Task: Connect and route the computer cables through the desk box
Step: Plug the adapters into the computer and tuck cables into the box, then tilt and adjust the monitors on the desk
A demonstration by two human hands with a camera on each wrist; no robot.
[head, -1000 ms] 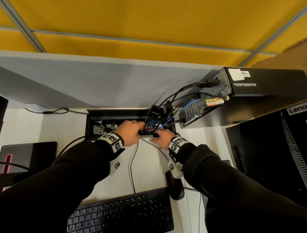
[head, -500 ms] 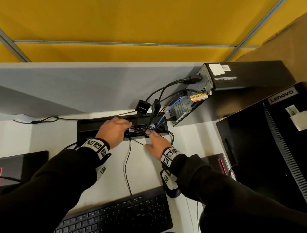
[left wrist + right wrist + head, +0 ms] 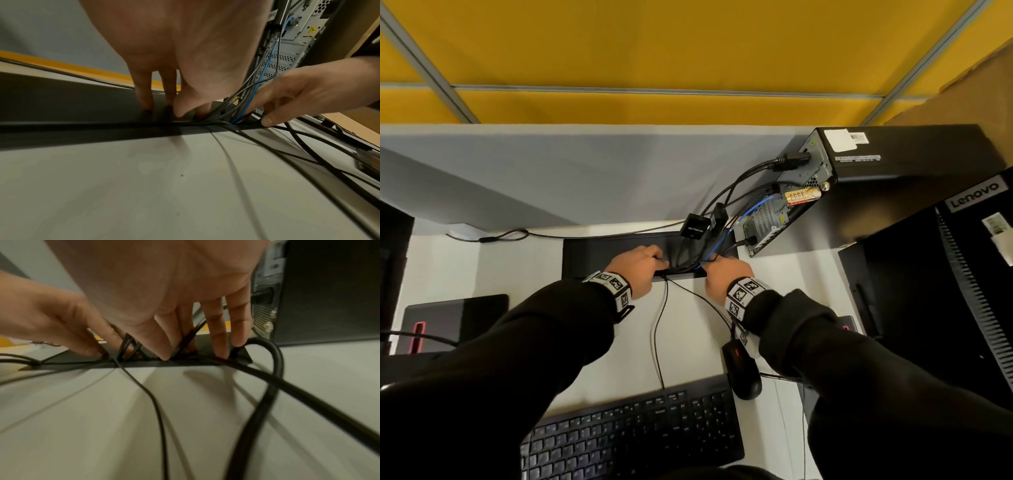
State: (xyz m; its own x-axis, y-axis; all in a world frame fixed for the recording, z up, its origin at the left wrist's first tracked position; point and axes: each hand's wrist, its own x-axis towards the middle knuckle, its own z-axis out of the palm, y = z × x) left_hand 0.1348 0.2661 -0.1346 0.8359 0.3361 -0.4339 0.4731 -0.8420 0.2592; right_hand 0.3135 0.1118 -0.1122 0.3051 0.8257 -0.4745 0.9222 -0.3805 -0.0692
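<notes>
The black desk box (image 3: 606, 251) is set into the white desk, its lid lying flat. A bundle of black cables (image 3: 690, 255) and one blue cable (image 3: 726, 236) run from the back of the small black computer (image 3: 859, 161) into the slot at the lid's front edge. My left hand (image 3: 640, 265) presses straight fingers (image 3: 144, 97) down on the lid just left of the bundle. My right hand (image 3: 724, 274) presses on the lid's right part, fingers (image 3: 218, 337) straight, with cables passing between them. Two thin cables (image 3: 659, 329) lead out of the slot toward me.
A black keyboard (image 3: 633, 431) and mouse (image 3: 743, 375) lie near the desk's front. A Lenovo monitor (image 3: 945, 291) stands at the right, a dark device (image 3: 455, 318) at the left. A grey partition (image 3: 551, 171) rises behind the box. A small black adapter (image 3: 695, 229) hangs in the bundle.
The lid stood open a second ago with sockets showing; it now lies flat. Both hands moved from holding its front edge to pressing on top of it.
</notes>
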